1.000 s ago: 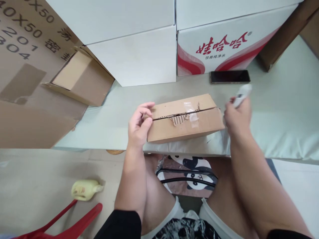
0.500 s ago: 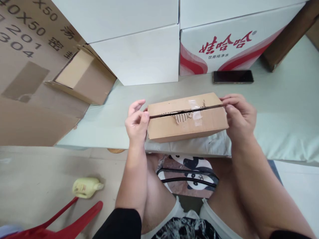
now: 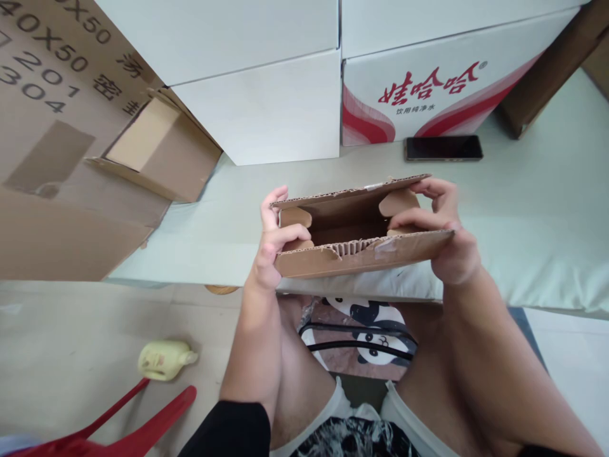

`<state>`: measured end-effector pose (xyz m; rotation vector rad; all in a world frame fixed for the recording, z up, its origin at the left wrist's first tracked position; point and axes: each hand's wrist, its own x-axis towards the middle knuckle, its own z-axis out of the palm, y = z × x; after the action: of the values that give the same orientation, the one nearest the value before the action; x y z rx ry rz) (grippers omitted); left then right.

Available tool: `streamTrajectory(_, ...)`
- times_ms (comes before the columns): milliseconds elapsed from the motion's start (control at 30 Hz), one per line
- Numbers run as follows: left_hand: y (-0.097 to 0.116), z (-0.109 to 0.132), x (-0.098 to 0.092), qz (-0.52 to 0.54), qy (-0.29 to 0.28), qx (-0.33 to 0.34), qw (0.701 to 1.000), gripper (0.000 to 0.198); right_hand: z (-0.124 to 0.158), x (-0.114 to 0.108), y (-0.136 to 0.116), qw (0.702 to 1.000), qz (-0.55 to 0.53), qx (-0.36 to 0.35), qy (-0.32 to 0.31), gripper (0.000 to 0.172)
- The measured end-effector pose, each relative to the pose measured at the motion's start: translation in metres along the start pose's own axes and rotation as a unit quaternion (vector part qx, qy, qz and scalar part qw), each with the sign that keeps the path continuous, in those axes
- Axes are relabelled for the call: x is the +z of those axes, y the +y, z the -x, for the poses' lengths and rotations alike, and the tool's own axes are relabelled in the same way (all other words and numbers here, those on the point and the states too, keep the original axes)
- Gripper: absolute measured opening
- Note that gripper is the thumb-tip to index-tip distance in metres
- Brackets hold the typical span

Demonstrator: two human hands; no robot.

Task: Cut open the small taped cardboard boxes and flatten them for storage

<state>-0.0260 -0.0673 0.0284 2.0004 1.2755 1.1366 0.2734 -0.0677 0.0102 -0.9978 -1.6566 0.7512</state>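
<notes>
A small brown cardboard box (image 3: 361, 257) stands in front of me with its two long top flaps raised and parted. Its inside shows dark between them, and short end flaps sit at both ends. The near flap has a torn, corrugated patch and a strip of clear tape. My left hand (image 3: 278, 244) grips the left end, one finger over the short flap inside. At the right end, my right hand (image 3: 445, 228) has fingers reaching in between the long flaps, its thumb by the near one. What lies at the bottom of the box cannot be made out.
A black phone (image 3: 443, 148) lies behind the box, before a white carton with red print (image 3: 442, 95). White boxes (image 3: 266, 108) stack up at the back. To the left are a small open carton (image 3: 171, 149) and a large brown carton (image 3: 57, 209). A yellow bottle (image 3: 165, 360) lies on the floor.
The box's long top flaps, nearly closed before, have swung up and apart, exposing the inside. Fingers of both hands have moved in at the ends.
</notes>
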Motion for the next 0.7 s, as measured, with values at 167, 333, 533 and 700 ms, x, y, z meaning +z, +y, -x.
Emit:
streamTrajectory(167,-0.011,-0.004,0.004,0.043,0.043,0.043,0.997,0.083,-0.009,0.011,0.006,0.986,-0.031,-0.005,0.162,0.056)
streamTrajectory(333,-0.023,-0.007,-0.005,0.078,-0.026,0.137,0.987,0.07,-0.017,0.017,0.016,0.943,-0.181,0.035,0.275,0.045)
streamTrajectory(533,-0.034,-0.007,-0.007,0.258,0.091,0.022,0.962,0.076,-0.013,0.01,0.019,0.93,-0.285,0.105,0.209,0.045)
streamTrajectory(700,-0.034,-0.012,-0.013,0.388,0.231,-0.232,0.861,0.062,-0.01,0.003,0.033,0.956,-0.192,0.152,0.164,0.045)
